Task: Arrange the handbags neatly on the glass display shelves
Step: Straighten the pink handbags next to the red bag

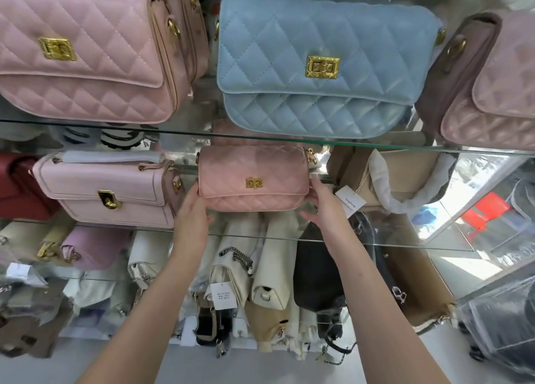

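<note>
The small pink bag (253,181) lies straight ahead of me on the middle glass shelf (419,247), between my two hands, with its long axis running left to right along the shelf's front edge and its flap facing me. My left hand (191,210) grips the left end, fingers up along the side and thumb tucked under the lower corner. My right hand (324,204) grips the right end the same way. Neither hand is nearer than the other, so I judge that any nudge to square the bag up has to come from both together, or it will swing about one end. I cannot tell whether its base rests fully on the glass or is held just off it. The bag is soft and padded, stitched in a diamond quilt, with rounded corners and a small gold clasp (254,183) at the middle of the flap. I expect it to give under my fingers rather than slide stiffly. Just to its left stands a smooth pale pink bag (107,189), boxier and close to my left wrist. To its right is a tan bag (405,169) partly wrapped in white foam, its paper tag (349,201) hanging beside my right hand. On the upper shelf (179,131) a larger blue bag (318,65), quilted likewise, sits above.
</note>
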